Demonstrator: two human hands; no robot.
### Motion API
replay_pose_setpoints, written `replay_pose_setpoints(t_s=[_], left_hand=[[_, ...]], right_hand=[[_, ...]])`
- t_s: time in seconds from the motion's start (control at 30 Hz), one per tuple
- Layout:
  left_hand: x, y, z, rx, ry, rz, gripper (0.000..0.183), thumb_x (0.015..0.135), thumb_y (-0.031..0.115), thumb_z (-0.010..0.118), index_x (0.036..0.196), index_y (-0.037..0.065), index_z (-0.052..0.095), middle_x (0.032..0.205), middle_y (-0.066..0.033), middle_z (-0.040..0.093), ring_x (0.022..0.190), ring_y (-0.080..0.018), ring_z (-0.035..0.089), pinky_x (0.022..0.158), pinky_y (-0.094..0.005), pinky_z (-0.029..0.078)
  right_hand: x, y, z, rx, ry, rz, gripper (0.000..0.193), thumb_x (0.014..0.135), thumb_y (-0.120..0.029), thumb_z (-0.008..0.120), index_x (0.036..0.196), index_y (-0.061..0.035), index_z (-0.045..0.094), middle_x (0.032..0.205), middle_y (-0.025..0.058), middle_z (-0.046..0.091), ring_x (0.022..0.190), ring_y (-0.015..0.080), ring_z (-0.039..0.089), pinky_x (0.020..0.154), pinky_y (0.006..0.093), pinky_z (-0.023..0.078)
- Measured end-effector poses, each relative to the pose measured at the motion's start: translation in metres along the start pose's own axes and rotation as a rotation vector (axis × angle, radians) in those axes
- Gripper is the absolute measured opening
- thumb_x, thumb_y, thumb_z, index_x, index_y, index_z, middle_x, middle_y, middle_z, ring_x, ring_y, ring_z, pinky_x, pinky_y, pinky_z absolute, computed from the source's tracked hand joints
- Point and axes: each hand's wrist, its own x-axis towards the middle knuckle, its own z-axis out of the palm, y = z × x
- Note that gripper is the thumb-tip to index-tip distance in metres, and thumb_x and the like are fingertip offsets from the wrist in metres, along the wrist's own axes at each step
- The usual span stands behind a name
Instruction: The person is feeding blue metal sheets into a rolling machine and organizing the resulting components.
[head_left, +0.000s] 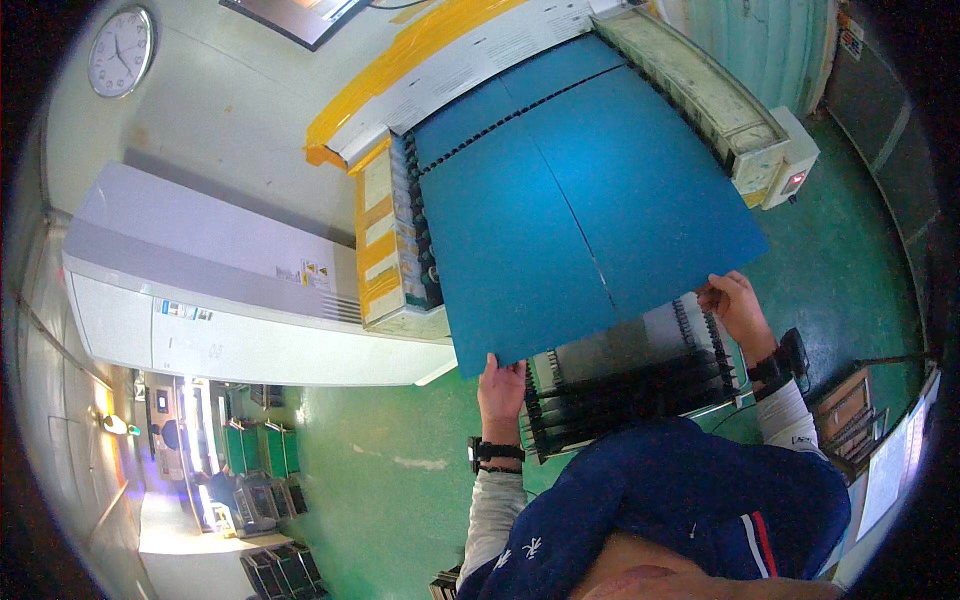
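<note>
A large blue sheet [520, 230] lies nearly flat on the roller conveyor [408, 230], its near end sticking out past the rollers towards me. A thin seam runs lengthwise down the blue surface; I cannot tell whether it is one sheet or two side by side. At the near left, my left hand [502, 392] is closed on the edge, thumb on top and the other fingers partly hidden. My right hand [735, 303] pinches the near edge towards the right corner. Below the overhanging end stands a black slotted rack [640, 385], partly covered by the sheet.
Side rails [700, 90] flank the rollers, with a small switch box [790, 165] at the right one's end. A long white cabinet-like unit [250, 310] stands left. Green floor [400, 450] surrounds the rack. A wooden frame [843, 405] leans at right; more racks [265, 450] stand far left.
</note>
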Motion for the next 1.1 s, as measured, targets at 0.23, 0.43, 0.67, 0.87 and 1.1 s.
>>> replay_pose_setpoints(t_s=[0.23, 0.43, 0.67, 0.87, 1.1], left_hand=[[0.008, -0.001, -0.004, 0.047, 0.062, 0.011, 0.027, 0.098, 0.024, 0.05, 0.12, 0.008, 0.051, 0.12, -0.0093, 0.058, 0.106, -0.0251, 0.055, 0.086, -0.0378, 0.049], [0.012, 0.0, -0.001, 0.048, 0.077, 0.011, 0.027, 0.098, 0.024, 0.049, 0.12, 0.008, 0.052, 0.118, -0.0095, 0.059, 0.104, -0.025, 0.055, 0.084, -0.0384, 0.05], [0.015, 0.0, 0.005, 0.05, 0.054, 0.024, 0.026, 0.097, 0.022, 0.052, 0.119, 0.008, 0.052, 0.118, -0.0086, 0.059, 0.105, -0.024, 0.056, 0.086, -0.0385, 0.05], [0.02, 0.004, 0.005, 0.018, 0.06, 0.002, 0.022, 0.096, 0.018, 0.055, 0.116, 0.008, 0.054, 0.115, -0.0066, 0.06, 0.105, -0.022, 0.057, 0.087, -0.0383, 0.05], [0.027, 0.005, 0.008, 0.015, 0.058, 0.011, 0.018, 0.096, 0.018, 0.054, 0.111, 0.008, 0.055, 0.112, -0.0069, 0.06, 0.101, -0.0217, 0.057, 0.087, -0.0409, 0.051]], right_hand=[[0.012, 0.004, -0.001, -0.009, -0.006, -0.019, 0.015, 0.09, -0.013, 0.059, 0.08, -0.0035, 0.052, 0.075, 0.0132, 0.063, 0.065, 0.0245, 0.063, 0.06, 0.0391, 0.05], [0.017, 0.002, 0.005, -0.027, -0.005, -0.016, 0.014, 0.09, -0.013, 0.058, 0.082, -0.0022, 0.053, 0.075, 0.0127, 0.063, 0.064, 0.0238, 0.062, 0.059, 0.0384, 0.049], [0.023, -0.001, 0.006, -0.048, -0.041, -0.01, 0.013, 0.091, -0.012, 0.057, 0.082, -0.0027, 0.055, 0.079, 0.0141, 0.066, 0.065, 0.0233, 0.063, 0.06, 0.037, 0.05], [0.023, -0.006, 0.017, -0.016, -0.044, 0.017, 0.015, 0.09, -0.014, 0.059, 0.079, -0.0055, 0.052, 0.08, 0.0129, 0.065, 0.066, 0.0225, 0.063, 0.063, 0.0371, 0.05], [0.03, -0.003, 0.017, -0.005, -0.04, 0.011, 0.013, 0.09, -0.012, 0.057, 0.084, -0.0021, 0.054, 0.081, 0.0155, 0.066, 0.065, 0.0236, 0.064, 0.061, 0.0368, 0.053]])
